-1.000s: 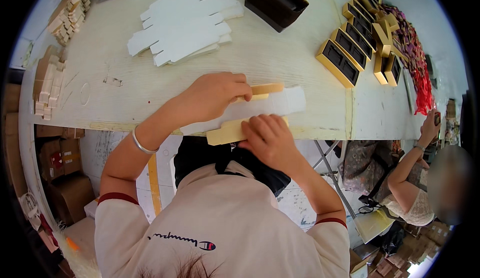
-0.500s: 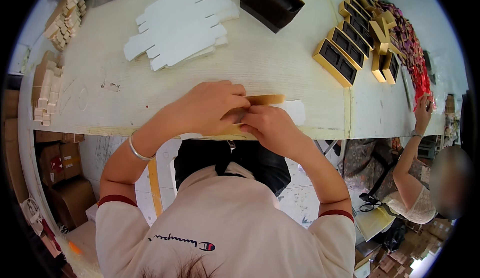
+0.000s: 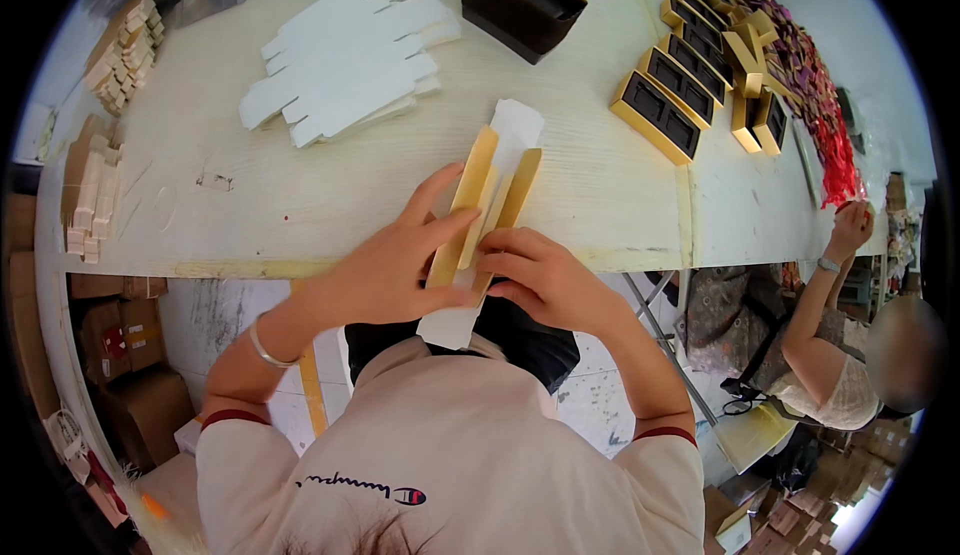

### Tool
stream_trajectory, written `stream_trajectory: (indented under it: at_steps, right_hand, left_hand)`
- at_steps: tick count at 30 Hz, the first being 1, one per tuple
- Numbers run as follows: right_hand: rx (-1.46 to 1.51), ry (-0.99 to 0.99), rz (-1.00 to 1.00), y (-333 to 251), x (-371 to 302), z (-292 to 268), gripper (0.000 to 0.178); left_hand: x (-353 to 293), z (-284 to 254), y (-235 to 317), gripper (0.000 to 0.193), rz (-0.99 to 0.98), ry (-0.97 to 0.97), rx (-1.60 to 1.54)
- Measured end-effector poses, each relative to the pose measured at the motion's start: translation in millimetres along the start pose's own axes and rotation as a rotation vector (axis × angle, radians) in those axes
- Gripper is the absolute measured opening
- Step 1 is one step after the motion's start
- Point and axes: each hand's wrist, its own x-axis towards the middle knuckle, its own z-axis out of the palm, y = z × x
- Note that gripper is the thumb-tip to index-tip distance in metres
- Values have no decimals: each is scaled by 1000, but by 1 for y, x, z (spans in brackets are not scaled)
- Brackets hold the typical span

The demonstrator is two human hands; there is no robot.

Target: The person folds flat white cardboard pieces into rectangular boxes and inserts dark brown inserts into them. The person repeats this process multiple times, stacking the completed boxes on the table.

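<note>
A partly folded gold box [image 3: 518, 190] lies tilted across the table's front edge, its near end above my lap. Its two long gold sides stand up, and white end flaps stretch out at the far and near ends. On its left side my left hand [image 3: 400, 255] grips the wall, fingers on the outside and over the edge, thumb low near the near end. From the right my right hand [image 3: 545, 270] pinches the opposite wall, fingertips at its lower part. The inside shows pale between the walls.
Flat white box blanks [image 3: 345, 65] are stacked ahead on the left. Beyond stands a dark brown tray stack [image 3: 522, 10]. Gold boxes with black inserts [image 3: 655, 115] line the right, near red tassels [image 3: 838, 170]. A co-worker's hand [image 3: 850, 230] touches the tassels. Folded pale pieces [image 3: 95, 190] sit far left.
The box has swung from lying sideways along the table edge to pointing away from me. My hands have moved apart to its two sides, and its inside now shows.
</note>
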Motion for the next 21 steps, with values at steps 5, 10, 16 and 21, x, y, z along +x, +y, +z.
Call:
stream_trajectory:
  at_steps: [5, 10, 16, 21]
  right_hand:
    - [57, -3, 10, -1, -1, -7, 21]
    - [-91, 74, 8, 6, -1, 9, 19]
    - [-27, 214, 103, -5, -1, 22, 18]
    - [203, 247, 315, -29, -6, 8, 25]
  left_hand:
    - [-9, -8, -24, 58, 335, -81, 221]
    - [9, 11, -34, 36, 470, 141, 214]
    - [13, 34, -9, 15, 218, 309, 68]
    - [11, 34, -9, 12, 198, 289, 87]
